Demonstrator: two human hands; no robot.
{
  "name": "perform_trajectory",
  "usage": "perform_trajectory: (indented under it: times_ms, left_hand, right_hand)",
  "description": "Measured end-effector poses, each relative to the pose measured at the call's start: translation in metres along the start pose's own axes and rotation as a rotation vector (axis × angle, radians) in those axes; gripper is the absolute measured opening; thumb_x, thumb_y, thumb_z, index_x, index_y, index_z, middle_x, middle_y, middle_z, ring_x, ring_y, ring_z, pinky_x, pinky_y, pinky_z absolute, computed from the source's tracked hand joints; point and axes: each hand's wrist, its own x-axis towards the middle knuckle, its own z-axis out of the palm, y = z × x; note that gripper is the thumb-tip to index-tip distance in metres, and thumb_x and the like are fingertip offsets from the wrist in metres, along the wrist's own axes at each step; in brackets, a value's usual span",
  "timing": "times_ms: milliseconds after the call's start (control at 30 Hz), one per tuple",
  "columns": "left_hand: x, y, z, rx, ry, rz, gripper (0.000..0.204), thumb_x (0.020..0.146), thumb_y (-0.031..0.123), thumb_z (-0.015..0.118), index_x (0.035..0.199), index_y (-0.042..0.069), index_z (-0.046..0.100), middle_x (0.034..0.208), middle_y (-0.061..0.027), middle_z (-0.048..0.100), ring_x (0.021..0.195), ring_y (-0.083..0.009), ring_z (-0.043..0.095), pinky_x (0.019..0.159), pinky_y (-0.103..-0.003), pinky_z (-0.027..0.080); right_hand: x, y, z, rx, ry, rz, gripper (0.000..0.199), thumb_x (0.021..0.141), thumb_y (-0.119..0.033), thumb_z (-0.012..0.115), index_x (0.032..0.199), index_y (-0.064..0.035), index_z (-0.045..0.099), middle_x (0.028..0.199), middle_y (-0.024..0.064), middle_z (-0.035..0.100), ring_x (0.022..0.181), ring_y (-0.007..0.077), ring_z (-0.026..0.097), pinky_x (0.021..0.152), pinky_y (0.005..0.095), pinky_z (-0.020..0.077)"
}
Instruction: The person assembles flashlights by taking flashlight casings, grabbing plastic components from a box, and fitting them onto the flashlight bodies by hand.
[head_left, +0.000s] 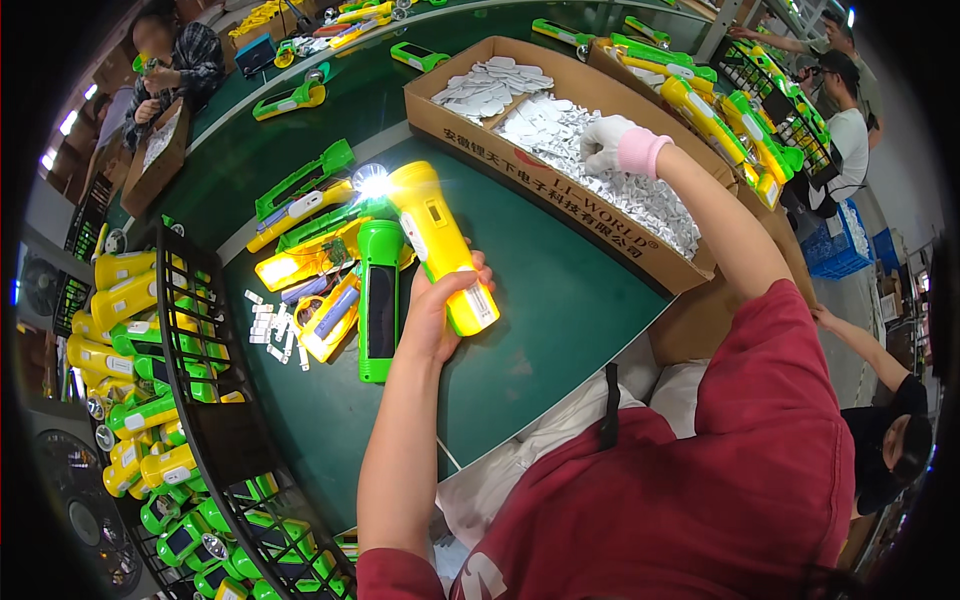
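Observation:
My bare left hand (437,312) is wrapped round the lower body of a yellow-and-green flashlight (432,215). A bright light glows at its far end. Beside it on the green bench lies a green flashlight (379,300) with a dark panel. My right hand (612,147), in a white glove with a pink cuff, reaches over a divided cardboard carton (600,222) of small white plastic pieces (545,125). Its fingers are curled in, and whatever they hold is hidden. Opened yellow housings (332,325) with wires and purple cylindrical cells lie left of the flashlights.
A black crate (205,400) at the left is filled with yellow and green flashlights. Small white parts (272,328) lie near it on the bench (540,370). More flashlights (710,115) are heaped beyond the carton. Co-workers stand or sit at the far left and right.

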Motion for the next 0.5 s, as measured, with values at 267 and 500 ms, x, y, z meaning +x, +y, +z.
perform_trajectory:
  times_ms: [267, 500]
  left_hand:
    - [0.000, -0.001, 0.000, -0.066, -0.041, -0.030, 0.047, 0.073, 0.005, 0.059, 0.116, 0.004, 0.040, 0.095, -0.0100, 0.049, 0.084, -0.0196, 0.053, 0.078, -0.034, 0.046]
    - [0.003, -0.004, -0.004, -0.172, -0.056, 0.002, 0.041, 0.078, 0.007, 0.061, 0.113, 0.003, 0.040, 0.095, -0.0099, 0.052, 0.085, -0.0210, 0.056, 0.073, -0.033, 0.049]
  right_hand:
    - [-0.035, -0.034, -0.014, 0.404, 0.411, 0.033, 0.027, 0.072, -0.028, 0.067, 0.076, -0.0020, 0.064, 0.071, 0.0083, 0.063, 0.066, 0.0146, 0.059, 0.064, 0.0271, 0.0470]
    - [-0.083, -0.138, 0.010, 1.024, 0.130, -0.338, 0.019, 0.077, -0.010, 0.062, 0.090, 0.0036, 0.062, 0.079, 0.0066, 0.063, 0.070, 0.0108, 0.059, 0.064, 0.0237, 0.0483]
